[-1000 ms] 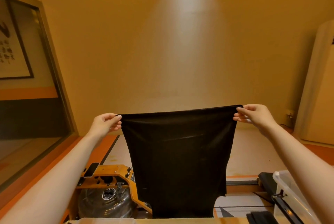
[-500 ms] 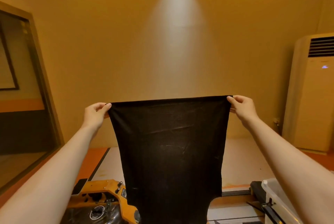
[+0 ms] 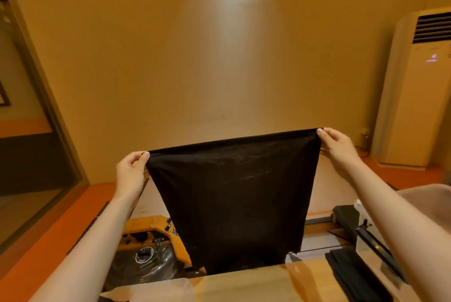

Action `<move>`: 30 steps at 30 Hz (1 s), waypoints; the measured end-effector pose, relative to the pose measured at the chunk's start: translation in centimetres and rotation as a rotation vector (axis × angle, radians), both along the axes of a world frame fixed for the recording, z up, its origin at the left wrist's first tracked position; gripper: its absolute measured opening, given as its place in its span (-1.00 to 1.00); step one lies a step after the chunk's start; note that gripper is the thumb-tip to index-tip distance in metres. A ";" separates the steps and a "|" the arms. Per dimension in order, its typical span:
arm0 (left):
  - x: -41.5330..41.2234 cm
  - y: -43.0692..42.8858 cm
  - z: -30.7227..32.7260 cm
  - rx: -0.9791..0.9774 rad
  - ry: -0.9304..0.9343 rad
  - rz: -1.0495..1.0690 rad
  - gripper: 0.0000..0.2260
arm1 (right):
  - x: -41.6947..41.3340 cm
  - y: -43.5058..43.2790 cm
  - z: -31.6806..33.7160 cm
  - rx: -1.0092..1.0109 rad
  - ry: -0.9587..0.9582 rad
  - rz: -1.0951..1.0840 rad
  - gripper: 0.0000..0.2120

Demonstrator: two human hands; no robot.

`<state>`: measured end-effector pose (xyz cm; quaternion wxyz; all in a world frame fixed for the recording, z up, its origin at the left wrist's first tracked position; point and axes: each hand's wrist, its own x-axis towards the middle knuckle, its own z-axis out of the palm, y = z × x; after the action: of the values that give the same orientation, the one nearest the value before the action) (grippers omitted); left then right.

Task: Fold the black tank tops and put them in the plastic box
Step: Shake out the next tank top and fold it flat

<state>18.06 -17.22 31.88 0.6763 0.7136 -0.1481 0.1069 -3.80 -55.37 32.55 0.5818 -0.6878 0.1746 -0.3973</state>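
Observation:
A black tank top (image 3: 234, 194) hangs spread out in the air in front of me, its straight edge uppermost. My left hand (image 3: 130, 172) pinches its upper left corner, and my right hand (image 3: 338, 147) pinches its upper right corner, slightly higher. The cloth's lower end drops behind the far edge of the wooden table (image 3: 256, 284). At the right stands the clear plastic box (image 3: 415, 198), partly hidden by my right forearm. A folded black tank top (image 3: 351, 275) lies on the table beside the box.
Beyond the table stands an orange wooden rowing machine with a clear water tank (image 3: 144, 265). A tall floor air conditioner (image 3: 417, 87) stands at the right wall. A glass-framed partition (image 3: 36, 131) runs along the left. A clear plastic piece (image 3: 151, 292) lies at the table's near left.
My view has tilted down, so the table and folded top now show. Both hands have kept their grip on the spread tank top, and its top edge now slants up to the right.

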 end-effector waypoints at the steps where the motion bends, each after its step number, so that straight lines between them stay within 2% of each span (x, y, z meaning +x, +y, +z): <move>1: -0.8 0.1 -0.8 -0.010 -0.020 0.016 -0.86 | -0.5 0.5 -0.8 0.014 -0.008 0.004 -0.79; 5: -3.7 1.2 -5.1 0.036 -0.068 0.009 -0.85 | -3.5 2.6 -4.4 0.114 -0.017 -0.003 -0.81; 8: -5.4 2.7 -8.6 0.075 -0.025 -0.025 -0.83 | -5.9 4.0 -7.1 0.223 -0.022 -0.002 -0.81; 10: -7.1 3.6 -10.2 0.114 -0.007 -0.014 -0.84 | -7.5 4.8 -8.6 0.277 -0.027 0.006 -0.64; 12: -9.2 4.6 -11.3 0.134 0.006 0.002 -0.85 | -9.2 5.5 -10.1 0.323 -0.025 -0.002 -0.54; 14: -11.7 5.5 -12.3 0.135 0.026 0.019 -0.87 | -11.1 6.2 -11.7 0.374 -0.036 0.004 -0.57; 20: -19.8 7.1 -15.9 0.141 0.136 0.059 -0.88 | -17.5 7.0 -16.7 0.460 0.011 0.052 -0.89; 26: -26.3 7.3 -18.5 0.172 0.215 0.128 -0.88 | -23.2 7.0 -20.8 0.491 0.102 0.053 -0.86; 28: -28.4 7.2 -19.0 0.179 0.248 0.151 -0.87 | -24.9 7.1 -21.7 0.505 0.136 0.070 -0.82; 30: -30.2 7.2 -19.7 0.186 0.270 0.171 -0.86 | -26.6 7.4 -22.4 0.524 0.160 0.087 -0.69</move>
<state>-12.18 -10.01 12.21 0.6094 0.7911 -0.0039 0.0531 -30.45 -48.01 10.17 0.7408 -0.5499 0.2873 -0.2576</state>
